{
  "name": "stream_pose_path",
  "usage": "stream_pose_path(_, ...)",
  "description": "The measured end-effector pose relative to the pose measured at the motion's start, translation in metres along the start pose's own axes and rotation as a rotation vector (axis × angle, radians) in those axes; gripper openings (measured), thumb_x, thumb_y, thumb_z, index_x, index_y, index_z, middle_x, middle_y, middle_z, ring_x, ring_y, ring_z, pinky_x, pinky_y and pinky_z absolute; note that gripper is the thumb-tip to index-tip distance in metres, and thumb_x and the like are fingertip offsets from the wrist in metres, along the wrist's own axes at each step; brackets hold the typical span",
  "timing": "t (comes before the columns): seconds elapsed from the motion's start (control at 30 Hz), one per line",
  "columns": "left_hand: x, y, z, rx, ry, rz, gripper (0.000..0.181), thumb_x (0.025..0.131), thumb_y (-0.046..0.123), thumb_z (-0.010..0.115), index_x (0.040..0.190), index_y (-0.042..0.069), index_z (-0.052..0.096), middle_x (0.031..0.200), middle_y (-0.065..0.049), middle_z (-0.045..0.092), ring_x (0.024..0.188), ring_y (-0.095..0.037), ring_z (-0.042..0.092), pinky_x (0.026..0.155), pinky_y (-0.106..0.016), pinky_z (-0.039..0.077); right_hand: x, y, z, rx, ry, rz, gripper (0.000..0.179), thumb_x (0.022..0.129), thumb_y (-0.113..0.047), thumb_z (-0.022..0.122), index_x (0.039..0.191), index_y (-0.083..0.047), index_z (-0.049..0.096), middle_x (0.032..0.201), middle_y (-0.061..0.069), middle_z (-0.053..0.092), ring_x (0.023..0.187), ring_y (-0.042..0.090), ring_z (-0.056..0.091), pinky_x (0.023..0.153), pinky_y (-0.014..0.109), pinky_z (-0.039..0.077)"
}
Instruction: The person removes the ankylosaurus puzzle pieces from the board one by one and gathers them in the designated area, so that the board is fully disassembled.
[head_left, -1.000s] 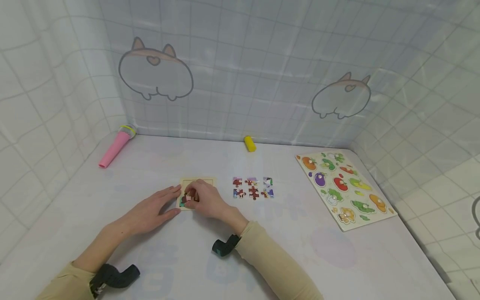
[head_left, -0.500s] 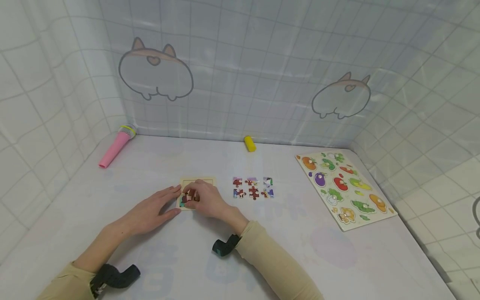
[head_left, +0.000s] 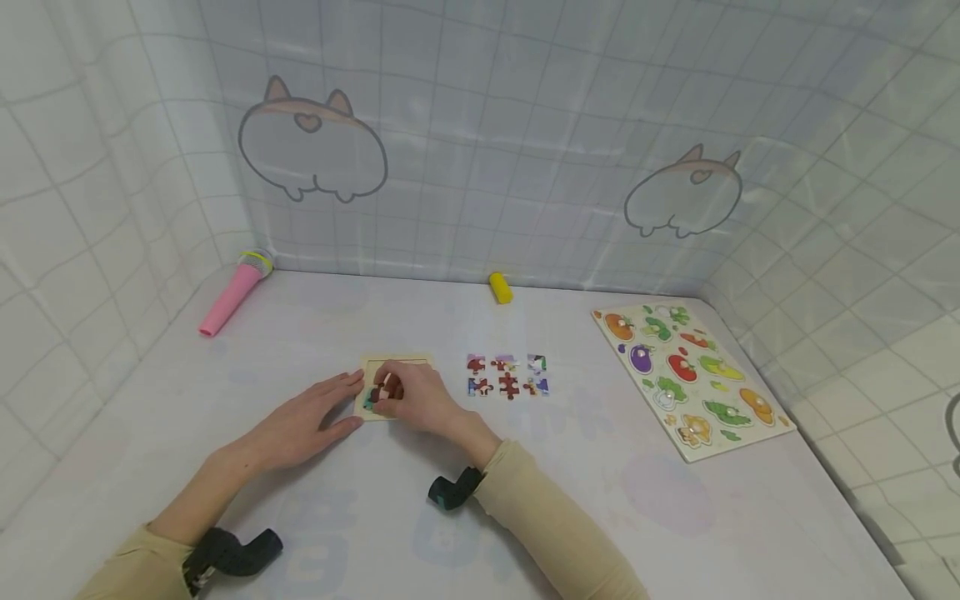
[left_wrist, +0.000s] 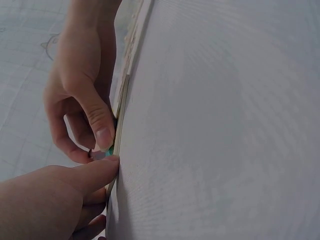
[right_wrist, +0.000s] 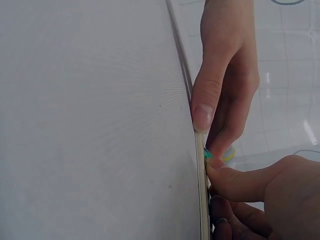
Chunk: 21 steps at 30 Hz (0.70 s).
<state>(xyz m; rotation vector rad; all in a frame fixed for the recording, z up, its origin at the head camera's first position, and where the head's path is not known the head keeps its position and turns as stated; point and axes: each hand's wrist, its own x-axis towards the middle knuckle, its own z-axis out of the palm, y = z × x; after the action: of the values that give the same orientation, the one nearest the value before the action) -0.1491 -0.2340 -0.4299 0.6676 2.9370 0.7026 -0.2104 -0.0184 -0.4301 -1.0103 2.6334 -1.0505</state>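
Observation:
A small pale wooden puzzle tray (head_left: 397, 358) lies in front of me, with dark red and teal picture parts in its left half. My left hand (head_left: 303, 421) rests at the tray's left edge, thumb and fingers extended along its side. Over the tray, my right hand (head_left: 423, 400) pinches a small jigsaw piece (left_wrist: 97, 155) between thumb and curled fingers; most of it is hidden by the hand. Up close in the right wrist view, a teal part (right_wrist: 208, 154) shows just beyond the right thumb. To the right lie several loose jigsaw pieces (head_left: 508, 385) in two rows.
A pink toy microphone (head_left: 231, 298) lies at the back left. A yellow block (head_left: 500, 287) sits by the rear wall. On the right is a vegetable peg puzzle board (head_left: 682, 368). White tiled-pattern sheets enclose the table at the back and sides.
The right hand has shifted slightly rightward over the tray, and its fingers now show a piece tilted up between them. The left hand stays at the tray's edge; the loose pieces lie unchanged.

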Motion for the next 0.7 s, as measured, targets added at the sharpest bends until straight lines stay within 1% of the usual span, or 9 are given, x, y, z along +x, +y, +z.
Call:
stream_pose_path(0.17,-0.0002,0.0013,-0.0015,-0.003,-0.008,-0.008,0.066,0.099,0.042,0.06,0.149,0.002,0.044,0.159,-0.016,0.037,0.145,-0.041,0.033,0.113,-0.062,0.032,-0.0012,-0.0011,-0.0002,-0.014,0.023,0.0,0.021,0.09,-0.018,0.076,0.107,-0.013,0.066,0.085,-0.005,0.065,0.072,0.003,0.055,0.064,0.012,0.044)
stream_pose_path(0.47,0.0009,0.0019,-0.0025,0.006,-0.011,-0.01,0.065,0.098,0.038,0.063,0.149,0.001,0.045,0.159,-0.016,0.037,0.145,-0.041,0.033,0.113,-0.061,0.033,-0.0013,-0.001,-0.0052,-0.009,0.014,-0.018,0.017,0.092,-0.017,0.074,0.107,-0.013,0.067,0.087,-0.004,0.067,0.073,0.001,0.055,0.065,0.011,0.044)
stream_pose_path(0.6,0.0002,0.0019,-0.0024,0.006,-0.009,-0.012,0.065,0.098,0.038,0.063,0.149,0.001,0.045,0.159,-0.016,0.037,0.145,-0.041,0.033,0.113,-0.061,0.032,-0.0017,-0.0019,-0.0058,-0.017,0.018,-0.038,0.018,0.092,-0.016,0.073,0.108,-0.012,0.067,0.088,-0.003,0.068,0.073,0.001,0.055,0.065,0.01,0.044)
stream_pose_path(0.7,0.0,0.002,-0.0019,0.005,-0.011,-0.014,0.065,0.098,0.038,0.063,0.149,0.001,0.045,0.159,-0.016,0.037,0.145,-0.041,0.033,0.113,-0.061,0.032,-0.0025,-0.001,-0.0058,-0.009,0.032,-0.032,0.017,0.092,-0.017,0.073,0.108,-0.013,0.068,0.087,-0.004,0.068,0.072,0.0,0.055,0.065,0.011,0.045)
